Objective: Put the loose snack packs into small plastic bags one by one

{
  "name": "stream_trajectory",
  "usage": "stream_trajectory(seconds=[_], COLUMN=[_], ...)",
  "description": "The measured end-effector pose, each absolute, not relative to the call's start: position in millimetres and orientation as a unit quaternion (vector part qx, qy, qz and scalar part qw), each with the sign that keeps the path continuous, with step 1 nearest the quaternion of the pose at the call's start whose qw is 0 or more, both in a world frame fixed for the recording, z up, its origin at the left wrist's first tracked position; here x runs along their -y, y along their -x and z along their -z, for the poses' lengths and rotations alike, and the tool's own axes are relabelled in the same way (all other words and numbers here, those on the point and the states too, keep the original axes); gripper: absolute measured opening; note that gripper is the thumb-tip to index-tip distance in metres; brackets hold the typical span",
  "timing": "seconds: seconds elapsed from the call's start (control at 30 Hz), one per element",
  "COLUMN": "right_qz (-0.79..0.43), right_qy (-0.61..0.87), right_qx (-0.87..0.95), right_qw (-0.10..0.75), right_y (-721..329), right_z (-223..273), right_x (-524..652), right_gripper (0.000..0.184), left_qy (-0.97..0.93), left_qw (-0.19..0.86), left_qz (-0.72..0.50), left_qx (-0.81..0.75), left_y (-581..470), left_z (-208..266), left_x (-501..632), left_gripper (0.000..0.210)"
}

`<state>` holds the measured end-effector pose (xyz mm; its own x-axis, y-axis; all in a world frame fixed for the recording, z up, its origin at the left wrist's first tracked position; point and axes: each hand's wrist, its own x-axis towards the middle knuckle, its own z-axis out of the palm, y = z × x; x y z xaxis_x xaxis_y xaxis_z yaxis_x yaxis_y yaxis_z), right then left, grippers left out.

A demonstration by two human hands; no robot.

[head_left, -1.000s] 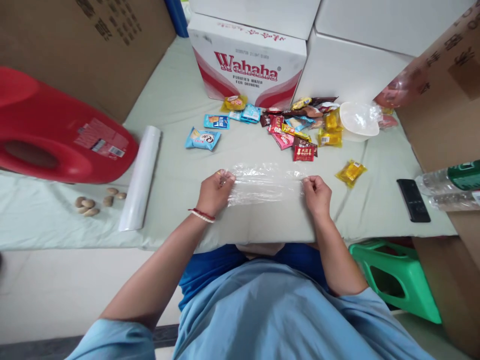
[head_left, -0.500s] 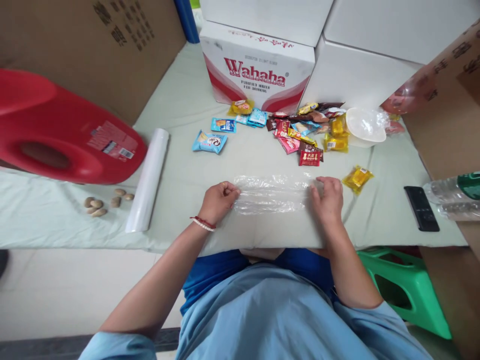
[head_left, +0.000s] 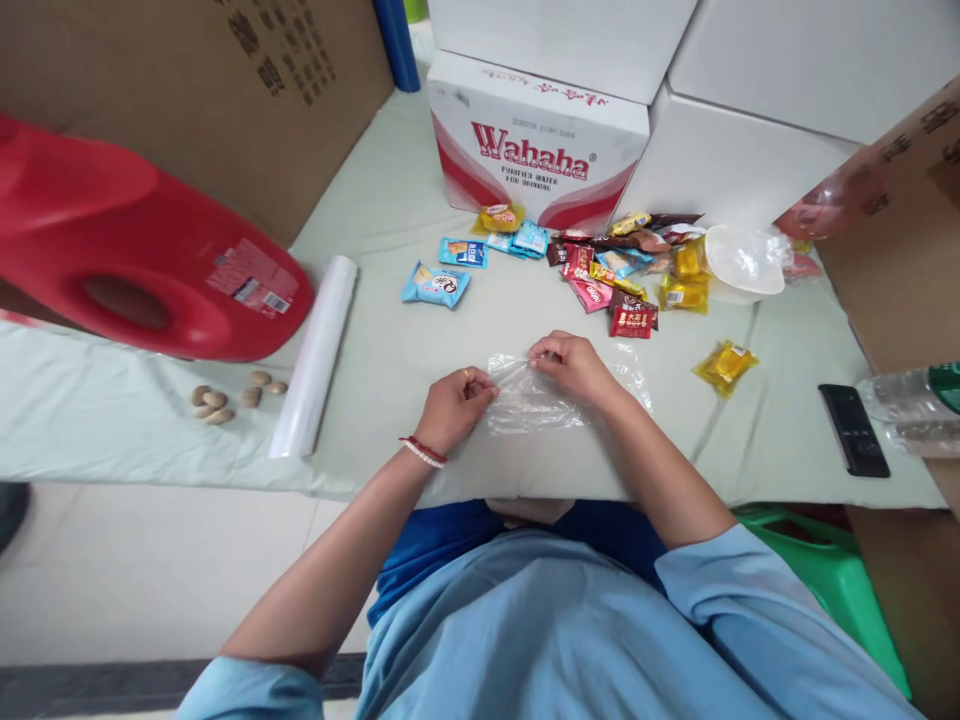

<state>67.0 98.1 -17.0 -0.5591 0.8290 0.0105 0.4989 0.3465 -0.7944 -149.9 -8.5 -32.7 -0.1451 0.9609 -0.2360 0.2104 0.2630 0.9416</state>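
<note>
A clear plastic bag point(head_left: 551, 405) lies flat on the pale green tablecloth in front of me. My left hand point(head_left: 454, 405) pinches its left edge between thumb and fingers. Over the bag, my right hand point(head_left: 568, 365) is closed in a pinch on its upper film, a little right of the left hand, and the film is drawn into creases between them. Beyond the hands lie a blue snack packet point(head_left: 435, 285) and a pile of wrapped snacks point(head_left: 632, 320). To the right of the bag sits a yellow packet point(head_left: 726, 367).
A red jug point(head_left: 172, 260), a white plastic roll point(head_left: 315, 355) and several brown stones point(head_left: 214, 400) occupy the left side. A Wahaha carton point(head_left: 536, 150) stands at the back. On the right are a white bowl point(head_left: 742, 285), a black phone point(head_left: 853, 430) and clear bottles point(head_left: 911, 393).
My right hand has moved left from the bag's right end to near my left hand and now pinches the film. The left hand keeps its hold. The whole view has shifted slightly.
</note>
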Motion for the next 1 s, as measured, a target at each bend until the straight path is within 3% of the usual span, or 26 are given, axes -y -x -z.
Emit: stream_trajectory(seconds=[0.2, 0.33, 0.57, 0.8, 1.0], right_qz=[-0.354, -0.315, -0.229, -0.157, -0.066], right_qy=[0.381, 0.368, 0.359, 0.364, 0.357], right_qx=[0.82, 0.841, 0.845, 0.862, 0.886], right_qw=[0.24, 0.239, 0.323, 0.317, 0.288], right_y=[-68.9, -65.6, -67.2, -83.5, -123.7], right_z=[16.9, 22.8, 25.5, 11.9, 5.7], right_x=[-92.8, -88.1, -74.2, -57.4, -13.1], right_gripper=[0.018, 0.019, 0.027, 0.033, 0.026], left_qy=[-0.4, -0.398, -0.362, -0.347, -0.316], left_qw=[0.527, 0.517, 0.511, 0.466, 0.441], left_qz=[-0.418, -0.42, -0.443, -0.463, -0.478], left_qx=[-0.622, -0.631, -0.641, -0.669, -0.691], left_y=[151.7, 148.2, 143.0, 141.4, 148.5], left_z=[17.8, 18.7, 25.9, 31.6, 31.3], left_x=[-0.1, -10.2, -13.1, -16.9, -25.2], left_gripper=[0.054, 0.043, 0.035, 0.031, 0.025])
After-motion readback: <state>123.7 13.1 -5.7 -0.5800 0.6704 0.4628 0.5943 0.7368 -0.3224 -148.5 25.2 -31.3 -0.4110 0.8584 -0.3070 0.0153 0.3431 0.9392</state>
